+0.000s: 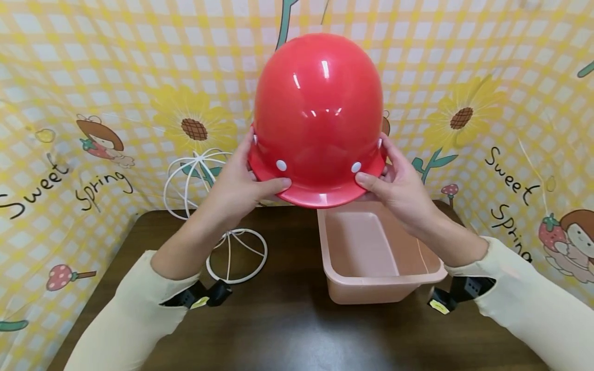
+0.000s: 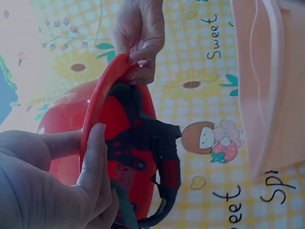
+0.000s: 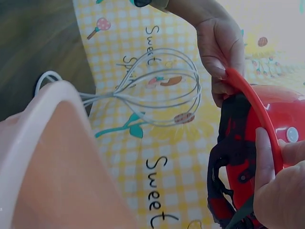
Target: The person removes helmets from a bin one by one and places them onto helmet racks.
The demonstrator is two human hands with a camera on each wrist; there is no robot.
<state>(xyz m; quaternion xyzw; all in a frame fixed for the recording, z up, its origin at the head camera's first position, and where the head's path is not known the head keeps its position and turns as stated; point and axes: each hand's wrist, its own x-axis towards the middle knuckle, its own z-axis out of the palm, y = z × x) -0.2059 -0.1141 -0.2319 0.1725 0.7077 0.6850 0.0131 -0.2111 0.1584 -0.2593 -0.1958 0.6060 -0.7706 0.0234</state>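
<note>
A red hard hat (image 1: 320, 113) is held up above the table, its brim toward me and its dome upward. My left hand (image 1: 236, 180) grips the left side of the brim, thumb on top and fingers beneath. On the opposite side my right hand (image 1: 399, 185) pinches the brim the same way. Both wrist views show the hat's underside, with a black inner harness (image 2: 126, 138) and a dark strap (image 3: 243, 210). Below the hat and my right hand stands a pink plastic bin (image 1: 362, 281), with nothing seen inside its visible part.
A white wire stand (image 1: 236, 281) with a balloon-shaped top stands on the left of the dark wooden table (image 1: 278, 324), partly behind my left arm. A yellow checked cloth (image 1: 223, 67) with printed flowers hangs behind and at both sides.
</note>
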